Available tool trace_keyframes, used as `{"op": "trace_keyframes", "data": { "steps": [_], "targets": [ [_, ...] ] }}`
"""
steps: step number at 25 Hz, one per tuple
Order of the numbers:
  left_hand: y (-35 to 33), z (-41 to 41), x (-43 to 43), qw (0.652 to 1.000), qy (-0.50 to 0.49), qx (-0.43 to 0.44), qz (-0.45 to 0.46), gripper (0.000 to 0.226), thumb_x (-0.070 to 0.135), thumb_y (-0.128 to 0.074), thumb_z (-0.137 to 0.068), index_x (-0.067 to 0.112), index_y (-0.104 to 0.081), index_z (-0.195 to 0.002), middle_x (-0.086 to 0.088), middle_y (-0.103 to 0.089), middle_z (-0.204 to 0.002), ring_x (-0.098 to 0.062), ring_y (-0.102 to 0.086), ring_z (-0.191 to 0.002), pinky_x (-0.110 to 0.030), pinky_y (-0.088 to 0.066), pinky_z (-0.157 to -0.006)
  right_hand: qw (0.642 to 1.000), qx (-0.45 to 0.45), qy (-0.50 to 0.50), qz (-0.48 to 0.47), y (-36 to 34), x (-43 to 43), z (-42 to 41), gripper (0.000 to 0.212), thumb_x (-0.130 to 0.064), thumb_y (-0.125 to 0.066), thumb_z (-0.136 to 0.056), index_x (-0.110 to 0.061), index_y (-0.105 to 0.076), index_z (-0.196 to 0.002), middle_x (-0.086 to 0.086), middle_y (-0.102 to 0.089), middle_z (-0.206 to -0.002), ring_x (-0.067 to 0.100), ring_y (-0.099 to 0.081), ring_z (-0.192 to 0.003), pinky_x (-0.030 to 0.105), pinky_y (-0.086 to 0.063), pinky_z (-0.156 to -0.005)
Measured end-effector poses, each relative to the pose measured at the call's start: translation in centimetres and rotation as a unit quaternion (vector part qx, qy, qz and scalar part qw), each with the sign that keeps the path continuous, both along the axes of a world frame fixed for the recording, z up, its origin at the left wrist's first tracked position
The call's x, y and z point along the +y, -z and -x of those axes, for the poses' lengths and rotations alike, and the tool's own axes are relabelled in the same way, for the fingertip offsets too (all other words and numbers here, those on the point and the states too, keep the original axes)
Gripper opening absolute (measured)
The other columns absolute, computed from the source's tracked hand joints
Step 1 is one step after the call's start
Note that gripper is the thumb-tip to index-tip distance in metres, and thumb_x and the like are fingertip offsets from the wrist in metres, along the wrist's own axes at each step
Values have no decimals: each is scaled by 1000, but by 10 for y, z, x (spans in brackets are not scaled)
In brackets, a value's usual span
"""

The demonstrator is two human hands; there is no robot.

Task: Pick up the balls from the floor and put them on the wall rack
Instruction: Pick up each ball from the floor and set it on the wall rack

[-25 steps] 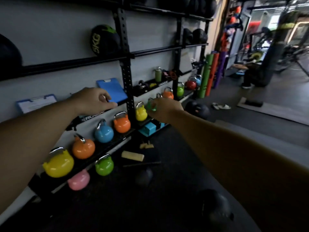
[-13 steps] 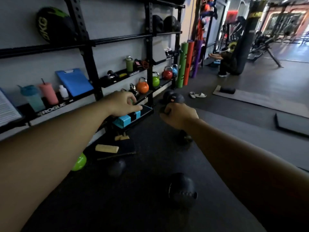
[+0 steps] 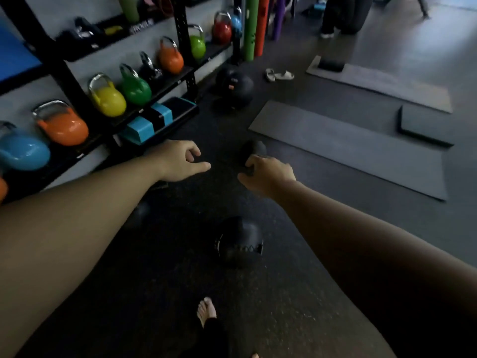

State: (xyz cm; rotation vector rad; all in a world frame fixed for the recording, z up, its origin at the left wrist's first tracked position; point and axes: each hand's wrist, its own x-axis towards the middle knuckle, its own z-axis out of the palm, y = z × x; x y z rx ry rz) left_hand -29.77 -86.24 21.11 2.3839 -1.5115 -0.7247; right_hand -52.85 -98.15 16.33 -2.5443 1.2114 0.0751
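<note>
Now, nearest us, a black medicine ball point(image 3: 238, 242) lies on the floor point(image 3: 154, 293) below and between our hands, right hand point(image 3: 267, 174) slightly nearer; both hands, left hand point(image 3: 182, 161) included, hang loosely curled, holding nothing; since half a second ago our view has dipped, and further balls point(image 3: 236, 86) wait by the wall rack point(image 3: 192, 81).

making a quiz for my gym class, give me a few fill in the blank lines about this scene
1. The black ball nearest the bare foot lies on the ____.
2. The yellow kettlebell sits between an orange one and a ____ one.
3. Both hands are ____, holding nothing.

Missing words: floor; green; empty
</note>
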Motion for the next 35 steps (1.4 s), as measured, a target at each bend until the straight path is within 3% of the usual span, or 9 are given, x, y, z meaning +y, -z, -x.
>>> {"op": "trace_keyframes", "data": {
  "steps": [3,9,15,22,26,29,31,33,35],
  "targets": [
    [66,-11,-44,999,11,26,-38,58,73,-70,-86,34,-65,-128,10,-69,-124,-19,-66,-112,-41,-53,-95,999,31,24,-35,58,-30,-3,54,-66,-47,-92,-32,-54,-134,3,-64,-123,31,-61,-111,46,-43,-83],
    [206,-43,-98,992,-17,54,-114,69,77,-68,-84,33,-62,-136,6,-65,-135,-20,-64,-119,-47,-54,-103,993,86,55,-59,182,-87,1,80,-82,-40,-88,-33,-39,-151,7,-53,-146,38,-49,-131,58,-41,-101],
    [436,-51,-118,963,-137,143,-184,74,77,-65,-86,30,-60,-143,0,-60,-145,-22,-59,-127,-40,-49,-102,979,139,11,-148,398,-130,-21,97,-94,-36,-79,-34,-27,-155,7,-39,-157,38,-39,-139,61,-40,-102],
    [675,-29,-155,930,-237,212,-186,122,101,-45,-53,35,-50,-156,-2,-49,-160,-29,-52,-142,-41,-43,-103,976,142,-21,-165,624,-162,-75,122,-109,-27,-56,-42,-15,-157,2,-27,-163,39,-29,-144,68,-38,-100],
    [759,-16,-149,865,-363,292,-188,125,105,-45,-59,32,-43,-162,-8,-46,-166,-36,-46,-149,-53,-39,-117,964,120,50,-231,689,-169,-73,135,-114,-31,-41,-51,-3,-157,-3,-8,-171,39,-15,-152,75,-30,-108],
    [786,-3,-132,758,-474,413,-176,150,112,-53,-36,29,-46,-162,-13,-52,-161,-39,-50,-145,-58,-37,-122,957,76,110,-258,708,-166,-63,133,-114,-38,-39,-57,1,-154,-3,-7,-171,38,-9,-153,76,-27,-110],
    [792,3,-126,704,-519,463,-141,154,107,-65,-27,27,-52,-158,-14,-58,-155,-39,-56,-138,-58,-41,-120,959,63,112,-252,710,-162,-62,131,-114,-39,-40,-58,-1,-153,-4,-10,-170,37,-10,-152,75,-27,-110],
    [788,6,-124,684,-540,475,-122,150,103,-71,-27,28,-55,-156,-12,-61,-150,-38,-60,-133,-57,-45,-117,961,47,114,-248,705,-158,-62,130,-113,-40,-42,-58,-2,-153,-5,-12,-169,35,-12,-151,73,-28,-110],
    [775,5,-122,691,-545,463,-105,152,103,-70,-25,30,-52,-157,-11,-60,-150,-37,-59,-134,-57,-46,-116,964,13,109,-243,695,-154,-62,127,-111,-44,-44,-59,-4,-154,-7,-15,-168,32,-14,-150,71,-29,-111]
  ]
}}
